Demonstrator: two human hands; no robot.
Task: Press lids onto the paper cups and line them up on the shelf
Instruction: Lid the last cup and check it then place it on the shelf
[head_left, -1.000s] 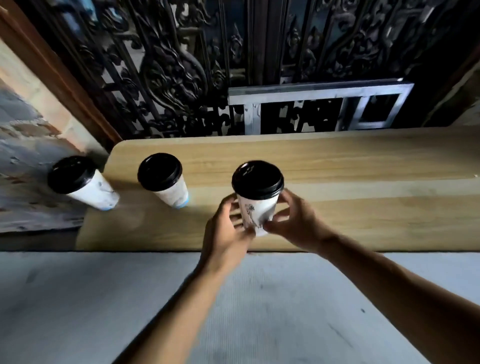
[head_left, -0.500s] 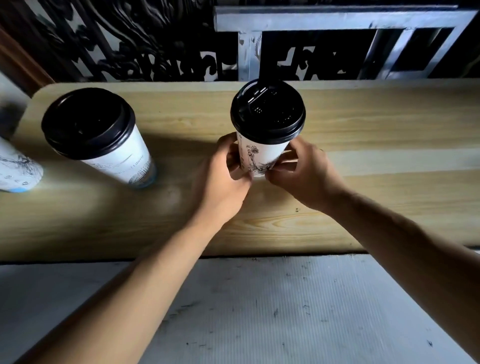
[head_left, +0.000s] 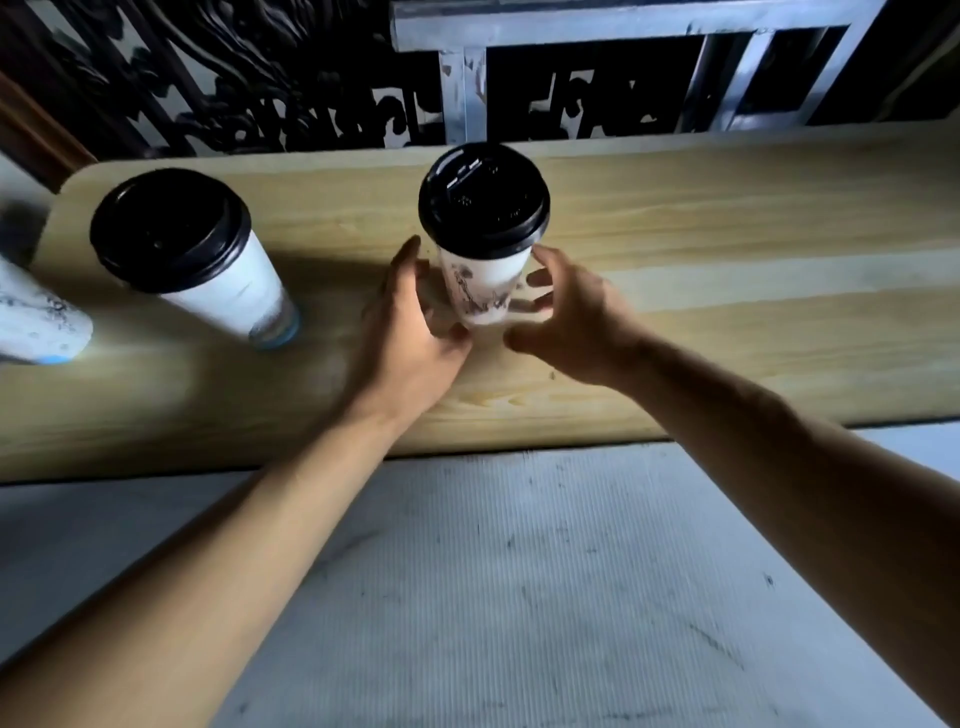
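From the head camera, I am watching the left hand (head_left: 410, 332) and right hand (head_left: 566, 317) flanking a lidded paper cup (head_left: 483, 234) that is standing upright on the wooden shelf (head_left: 727, 260); fingers are spread, blurred, released or grazing, I cannot tell. A second lidded cup (head_left: 192, 249) is standing well left.

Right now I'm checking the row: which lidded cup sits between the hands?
The ink-printed cup mid-shelf, flanked by the left hand and right hand. The blue-based cup stands alone further left.
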